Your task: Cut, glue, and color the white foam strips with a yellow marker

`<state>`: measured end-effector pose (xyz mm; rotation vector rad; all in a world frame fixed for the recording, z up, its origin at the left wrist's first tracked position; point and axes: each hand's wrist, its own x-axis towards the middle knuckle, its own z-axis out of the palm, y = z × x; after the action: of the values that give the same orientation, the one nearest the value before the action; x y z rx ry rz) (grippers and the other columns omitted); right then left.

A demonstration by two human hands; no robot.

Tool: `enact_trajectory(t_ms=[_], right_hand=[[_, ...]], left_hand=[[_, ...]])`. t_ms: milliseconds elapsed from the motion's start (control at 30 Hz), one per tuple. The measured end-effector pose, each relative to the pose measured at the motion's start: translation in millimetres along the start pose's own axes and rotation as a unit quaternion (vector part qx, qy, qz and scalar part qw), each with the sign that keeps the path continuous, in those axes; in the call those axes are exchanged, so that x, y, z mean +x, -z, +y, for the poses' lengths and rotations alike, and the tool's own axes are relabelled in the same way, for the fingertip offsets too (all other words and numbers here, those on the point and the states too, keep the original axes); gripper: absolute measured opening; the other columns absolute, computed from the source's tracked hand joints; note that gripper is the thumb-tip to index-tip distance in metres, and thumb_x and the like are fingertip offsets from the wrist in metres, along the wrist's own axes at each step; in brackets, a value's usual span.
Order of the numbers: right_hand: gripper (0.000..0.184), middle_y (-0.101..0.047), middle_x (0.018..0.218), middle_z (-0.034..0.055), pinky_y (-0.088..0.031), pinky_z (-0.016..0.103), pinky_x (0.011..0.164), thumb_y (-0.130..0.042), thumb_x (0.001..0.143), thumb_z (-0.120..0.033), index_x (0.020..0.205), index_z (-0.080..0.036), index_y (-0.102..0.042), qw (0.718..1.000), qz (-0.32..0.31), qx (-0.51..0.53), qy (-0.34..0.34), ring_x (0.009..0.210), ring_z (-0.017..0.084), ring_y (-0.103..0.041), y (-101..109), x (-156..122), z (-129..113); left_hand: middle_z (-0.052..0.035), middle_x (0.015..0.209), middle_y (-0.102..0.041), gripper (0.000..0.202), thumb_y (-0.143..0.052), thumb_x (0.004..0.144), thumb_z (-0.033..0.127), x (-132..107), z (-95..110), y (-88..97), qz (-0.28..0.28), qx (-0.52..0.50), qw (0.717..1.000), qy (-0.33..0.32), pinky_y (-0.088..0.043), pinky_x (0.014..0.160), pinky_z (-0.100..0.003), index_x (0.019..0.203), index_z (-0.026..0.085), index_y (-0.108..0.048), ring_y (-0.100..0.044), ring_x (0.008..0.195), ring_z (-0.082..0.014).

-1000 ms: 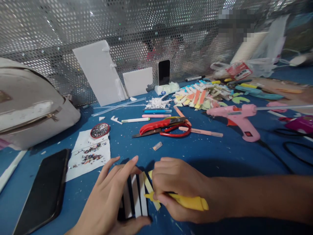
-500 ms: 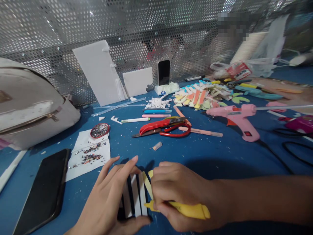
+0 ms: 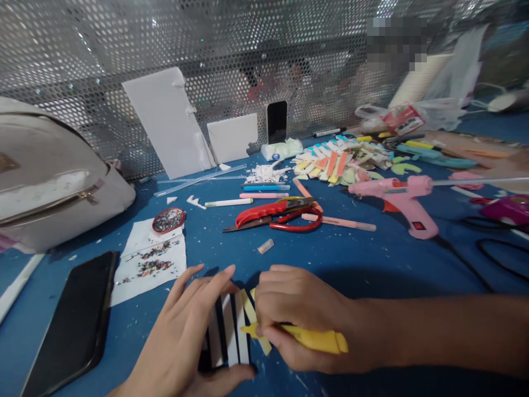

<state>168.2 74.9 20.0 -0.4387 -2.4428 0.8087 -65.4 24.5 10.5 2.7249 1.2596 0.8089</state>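
Observation:
My right hand grips a yellow highlighter marker, its tip at the edge of a narrow white strip. Several such strips lie side by side over a flat black piece, which is mostly hidden by my left hand. My left hand spans this piece, thumb at the near end and fingers at the far end, holding it and the strips steady. Pale yellow strips lie just right of the white ones, partly under my right hand. A small clear marker cap rests on the table beyond my hands.
Red-handled cutters and markers lie ahead. A pink glue gun with its cable is at the right. Coloured strips are heaped behind. At left are a phone, a dish of beads and a backpack.
My right hand and the highlighter have shifted slightly up and left along the white strip. More of a pale yellow strip shows below the marker. My left hand stays nearly still.

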Motion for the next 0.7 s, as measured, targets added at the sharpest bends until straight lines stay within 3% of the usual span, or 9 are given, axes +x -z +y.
enact_trajectory(t_ms=[133, 333, 700], right_hand=[[0.012, -0.057, 0.070, -0.0011, -0.035, 0.030, 0.068, -0.047, 0.087, -0.015, 0.076, -0.021, -0.047, 1.000, -0.008, -0.020, -0.007, 0.069, 0.016, -0.051, 4.1, 1.3, -0.6], [0.016, -0.052, 0.067, -0.0021, -0.034, 0.030, 0.065, -0.044, 0.088, -0.015, 0.073, -0.021, -0.043, 0.999, 0.001, -0.049, -0.014, 0.067, 0.015, -0.046, 7.5, 4.0, -1.9], [0.019, -0.057, 0.072, -0.0008, -0.034, 0.031, 0.071, -0.042, 0.096, -0.020, 0.078, -0.020, -0.047, 0.999, 0.008, -0.018, -0.034, 0.071, 0.016, -0.049, 16.8, 6.5, 2.0]], left_hand=[[-0.0096, 0.116, -0.071, 0.083, -0.054, 0.095, 0.064, -1.2, 0.5, 0.1, -0.003, 0.004, 1.000, 0.005, -0.034, 0.117, -0.045, 0.154, 0.015, -0.022, -0.064, 0.121, -0.0271], [-0.0064, 0.117, -0.071, 0.080, -0.053, 0.095, 0.063, -0.6, 0.5, 0.8, -0.001, 0.004, 1.000, 0.000, -0.030, 0.119, -0.039, 0.153, 0.015, -0.024, -0.062, 0.122, -0.0230], [-0.0046, 0.118, -0.070, 0.079, -0.051, 0.096, 0.064, 0.9, -0.4, 1.5, -0.002, -0.006, 1.000, -0.003, -0.025, 0.122, -0.033, 0.152, 0.015, -0.024, -0.062, 0.122, -0.0198]])
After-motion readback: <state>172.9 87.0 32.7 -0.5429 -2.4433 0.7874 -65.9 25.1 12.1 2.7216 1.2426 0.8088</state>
